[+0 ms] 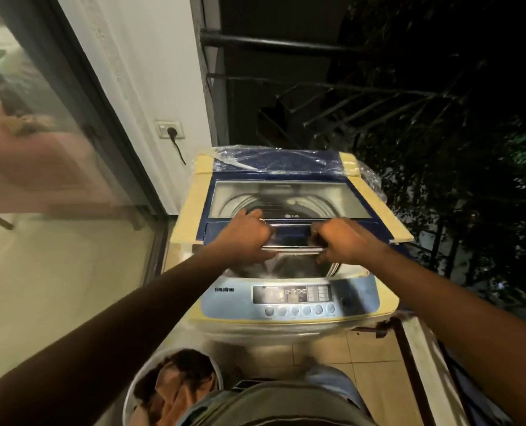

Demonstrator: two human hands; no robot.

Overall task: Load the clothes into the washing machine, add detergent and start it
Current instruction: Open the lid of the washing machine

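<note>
A top-loading washing machine [357, 290] with a blue and cream body stands in front of me. Its folding glass lid [289, 199] is partly raised and folded back, so part of the steel drum [295, 265] shows below. My left hand [246, 238] grips the left end of the lid's front edge. On the right end of that edge my right hand [344, 241] curls round it too. A round bucket [132, 392] at the bottom left holds brown and tan clothes [175, 382]. The control panel [295, 295] with a row of buttons faces me.
A glass sliding door [55, 149] runs along the left. A wall socket [171, 129] with a black plug sits behind the machine. A dark railing [317, 44] and plants [470, 179] lie to the right. Tiled floor [363, 355] shows beside the machine.
</note>
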